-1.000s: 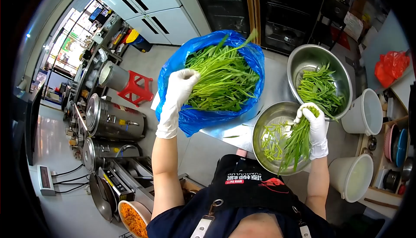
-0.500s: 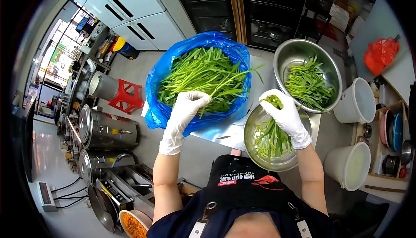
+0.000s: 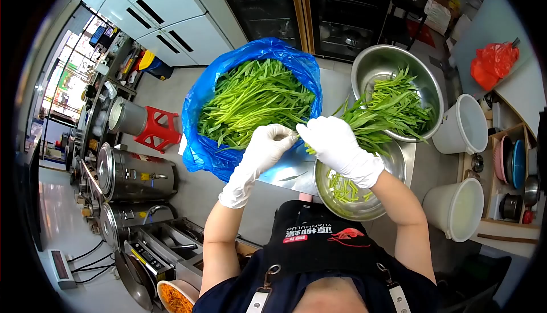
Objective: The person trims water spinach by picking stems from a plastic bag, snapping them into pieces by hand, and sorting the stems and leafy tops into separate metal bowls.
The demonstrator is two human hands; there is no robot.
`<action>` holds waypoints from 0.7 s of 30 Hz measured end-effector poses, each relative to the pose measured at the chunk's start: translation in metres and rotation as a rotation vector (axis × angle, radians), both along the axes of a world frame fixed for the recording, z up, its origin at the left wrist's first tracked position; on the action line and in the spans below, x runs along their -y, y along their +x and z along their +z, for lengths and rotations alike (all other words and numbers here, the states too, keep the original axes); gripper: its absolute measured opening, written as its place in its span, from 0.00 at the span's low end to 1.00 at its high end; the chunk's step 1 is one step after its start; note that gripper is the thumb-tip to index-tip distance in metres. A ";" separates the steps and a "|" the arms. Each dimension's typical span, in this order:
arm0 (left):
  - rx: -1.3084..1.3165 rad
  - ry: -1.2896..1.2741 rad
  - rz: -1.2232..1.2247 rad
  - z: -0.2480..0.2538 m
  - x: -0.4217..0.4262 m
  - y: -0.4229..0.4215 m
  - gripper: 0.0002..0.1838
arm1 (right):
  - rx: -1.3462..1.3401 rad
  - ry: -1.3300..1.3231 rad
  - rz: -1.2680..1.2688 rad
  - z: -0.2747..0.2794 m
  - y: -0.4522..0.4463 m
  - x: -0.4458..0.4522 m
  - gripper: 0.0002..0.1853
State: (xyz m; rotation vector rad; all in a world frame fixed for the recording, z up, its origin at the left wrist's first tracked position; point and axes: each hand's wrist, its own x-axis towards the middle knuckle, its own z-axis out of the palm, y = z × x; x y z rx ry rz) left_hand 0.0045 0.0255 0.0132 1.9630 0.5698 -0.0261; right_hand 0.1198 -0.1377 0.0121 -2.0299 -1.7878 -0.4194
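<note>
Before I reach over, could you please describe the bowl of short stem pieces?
Start at the metal table. By its near edge, beside the black apron, sits a steel bowl. Unlike the larger bowl behind it, holding leafy greens, it contains short stem pieces.

1. A white cabinet (image 3: 166,25) with black handles (image 3: 149,10) stands on grey floor (image 3: 191,83).
2. Right of the white cabinet: dark cabinets (image 3: 350,8) with brown uprights (image 3: 307,12).
3. Left of it: a bright window (image 3: 60,95).

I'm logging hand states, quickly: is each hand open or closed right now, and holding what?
Left hand: pinched closed; whether anything is between its fingertips cannot be told.
Right hand: closed, holding a bunch of leafy greens.
</note>
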 end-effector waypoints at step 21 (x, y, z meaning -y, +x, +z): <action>0.244 0.517 0.122 -0.040 0.022 0.013 0.08 | -0.273 -0.062 -0.110 -0.036 0.021 0.007 0.11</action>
